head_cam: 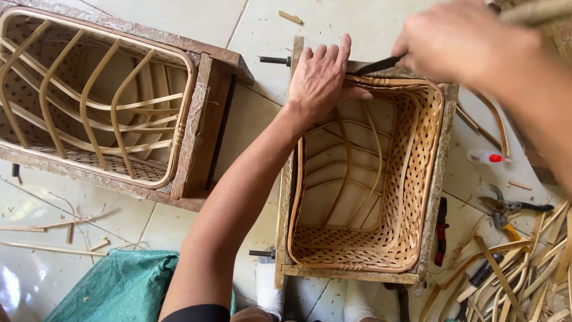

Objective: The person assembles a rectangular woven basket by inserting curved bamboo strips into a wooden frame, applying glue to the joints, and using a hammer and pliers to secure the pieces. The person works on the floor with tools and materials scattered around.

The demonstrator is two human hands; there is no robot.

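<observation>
The left hand [322, 74] lies flat, fingers together and pointing away, pressed on the far left corner of the woven basket [411, 179]; its thumb hooks over the rim into the basket. The right hand [462, 45] is closed around the handle of a dark blade [376, 64], whose tip points left and meets the basket's far rim just beside the left hand's fingers. The handle itself is hidden inside the fist, and the right forearm runs out of view at the right edge.

The basket sits in the middle of the scene inside a rough wooden frame [438, 191] that hugs its sides. Two dark bolts [274, 60] stick out from the frame's left side, one far, one near. Thin curved ribs cross the basket's open bottom.

To the left, well apart, a second basket [95, 101] sits in a similar frame, its far and left sides cut off by the picture edge. On the right, on the tiled floor [190, 18], lie a small white bottle with a red cap [487, 157], pliers [506, 209] and a heap of cane strips [524, 268], with a red-handled tool [441, 232] just beside the frame. A green cloth [119, 286] lies near left. The person's socked feet [271, 292] show partly below the frame.
</observation>
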